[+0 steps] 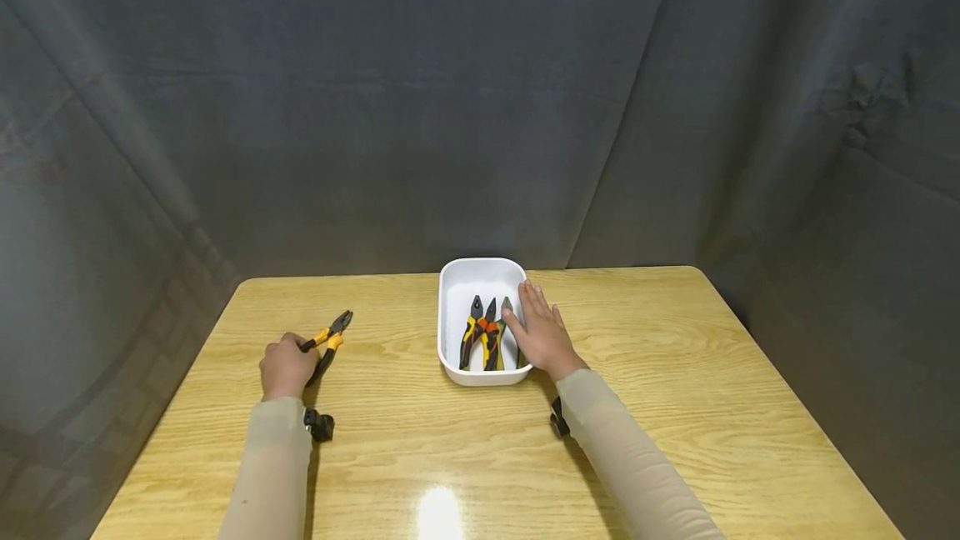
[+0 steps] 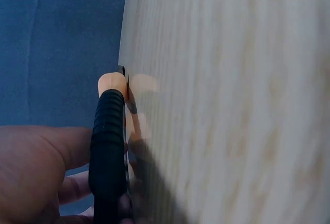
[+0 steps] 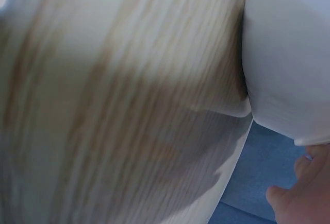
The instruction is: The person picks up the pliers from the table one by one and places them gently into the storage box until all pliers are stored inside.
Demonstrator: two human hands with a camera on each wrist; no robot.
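Observation:
On the left of the table, my left hand grips the black handle of a pair of combination pliers with yellow and black grips. Its metal head points away to the right; the left wrist view shows thumb and fingers about the dark handle. My right hand rests on the right rim of a white plastic tray, fingers straight and thumb over the inside. Three pliers lie side by side in the tray: black-and-yellow ones, red, yellow and black ones, and partly hidden green-handled ones beside the thumb.
The wooden table has rounded far corners and a bright light reflection near its front. Dark grey cloth hangs behind it and at both sides. The tray stands close to the far edge. Each wrist wears a small black camera.

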